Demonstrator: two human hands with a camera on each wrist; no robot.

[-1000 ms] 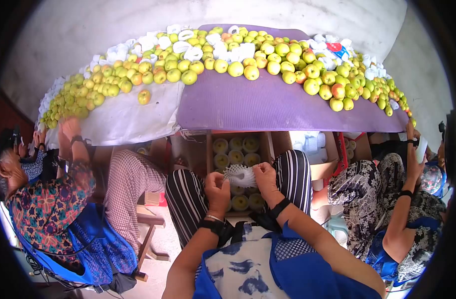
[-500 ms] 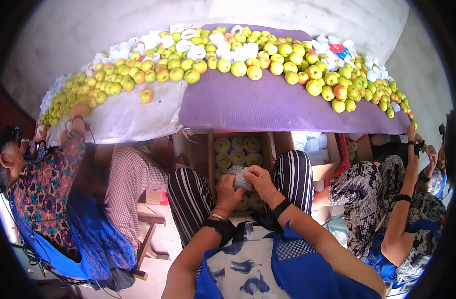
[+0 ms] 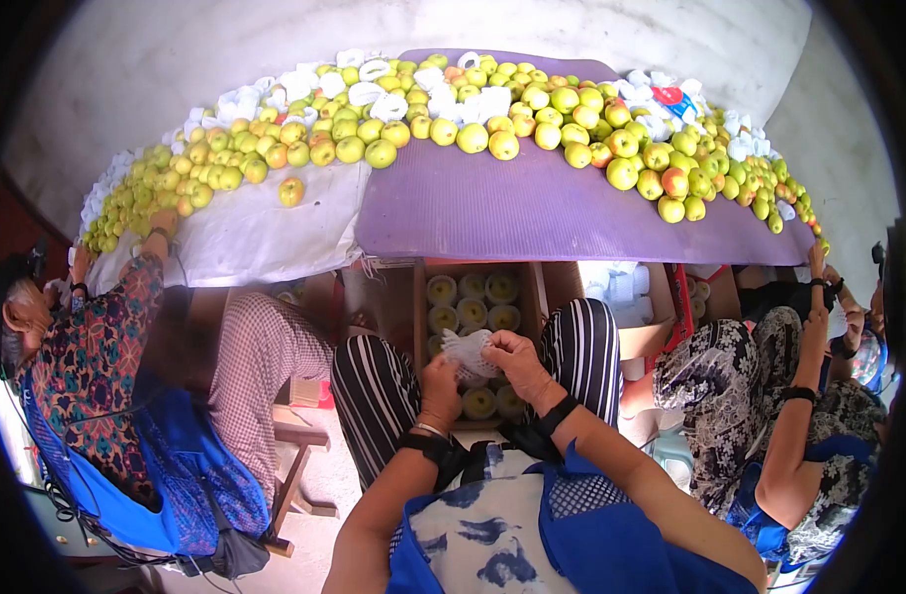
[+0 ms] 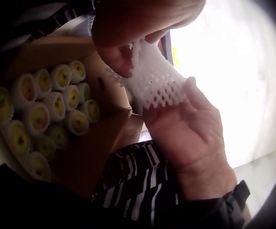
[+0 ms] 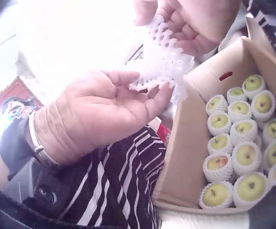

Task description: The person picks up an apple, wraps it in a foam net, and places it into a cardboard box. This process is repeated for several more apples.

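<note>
Apples point(image 3: 502, 146) line the worktop point(image 3: 572, 213); near the box point(image 5: 183, 143), the net point(image 3: 467, 352) hangs between left hand point(image 3: 440, 392) and right hand point(image 3: 520, 364), both pinching it with bent, nearly closed fingers.

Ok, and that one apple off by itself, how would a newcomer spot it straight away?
Find the big purple mat, then the white cover to its left. On that cover, just in front of the long heap of apples, sits a yellowish apple with a reddish blush. The heaped ones crowd together; this one touches none of them.
</note>
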